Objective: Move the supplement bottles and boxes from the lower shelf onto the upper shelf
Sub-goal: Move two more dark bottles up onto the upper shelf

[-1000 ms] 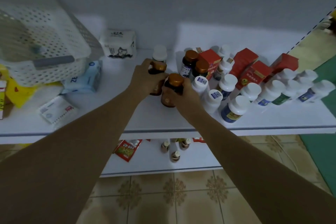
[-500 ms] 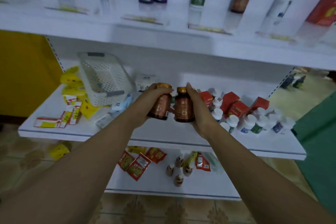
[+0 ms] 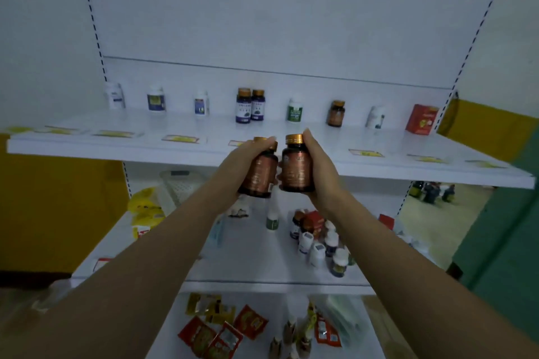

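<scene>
My left hand (image 3: pixel 233 166) grips a brown bottle with a gold cap (image 3: pixel 259 173). My right hand (image 3: pixel 319 166) grips a second brown bottle like it (image 3: pixel 297 167). Both bottles are held side by side in the air, just in front of the upper shelf's front edge (image 3: pixel 122 151). On the upper shelf stand spaced bottles, among them a pair of dark blue ones (image 3: pixel 249 105), a brown one (image 3: pixel 336 113), and a red box (image 3: pixel 421 119). The lower shelf (image 3: pixel 256 253) holds a cluster of white-capped bottles (image 3: pixel 318 248) and red boxes (image 3: pixel 313 221).
A white perforated basket (image 3: pixel 178 183) and yellow packets (image 3: pixel 144 210) sit on the lower shelf's left. The bottom shelf carries red sachets (image 3: pixel 210 335) and small bottles (image 3: pixel 288 329). Yellow price labels (image 3: pixel 180 138) lie along the upper shelf's front.
Both hands have lifted the two brown bottles from the lower shelf up to the level of the upper shelf. My view has tilted upward with them.
</scene>
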`<state>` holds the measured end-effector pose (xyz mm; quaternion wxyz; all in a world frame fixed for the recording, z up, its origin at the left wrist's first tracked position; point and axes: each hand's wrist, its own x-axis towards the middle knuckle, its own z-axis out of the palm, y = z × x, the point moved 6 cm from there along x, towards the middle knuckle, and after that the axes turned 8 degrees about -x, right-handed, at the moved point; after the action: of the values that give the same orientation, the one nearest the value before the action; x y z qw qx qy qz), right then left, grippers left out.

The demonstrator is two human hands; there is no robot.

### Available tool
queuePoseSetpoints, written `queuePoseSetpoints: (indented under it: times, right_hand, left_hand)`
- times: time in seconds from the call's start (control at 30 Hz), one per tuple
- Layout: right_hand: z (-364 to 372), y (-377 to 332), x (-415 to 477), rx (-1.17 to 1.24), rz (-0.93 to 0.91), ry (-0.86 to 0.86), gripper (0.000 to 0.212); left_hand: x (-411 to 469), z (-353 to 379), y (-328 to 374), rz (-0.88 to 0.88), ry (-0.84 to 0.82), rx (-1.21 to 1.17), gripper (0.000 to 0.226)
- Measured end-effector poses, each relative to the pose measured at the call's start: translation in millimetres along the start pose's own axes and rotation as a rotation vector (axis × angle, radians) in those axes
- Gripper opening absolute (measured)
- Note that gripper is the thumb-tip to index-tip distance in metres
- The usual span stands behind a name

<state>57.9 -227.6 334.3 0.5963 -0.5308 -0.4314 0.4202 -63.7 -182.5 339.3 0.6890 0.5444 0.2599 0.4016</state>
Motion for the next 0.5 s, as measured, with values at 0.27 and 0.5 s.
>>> queuePoseSetpoints:
  times: [0.27,0.5]
  right_hand:
    - [-0.9,-51.8,-21.7,0.021,-0.126,0.021,0.041]
    - [-24.7,-58.0,-18.1,-0.094,-0.177,0.096,0.042]
  left_hand:
    - [-9.3,6.9,50.6,0.108,-0.022,0.065,0.025]
    - [8.9,21.4,52.3,0.109,-0.068,0.056,0.045]
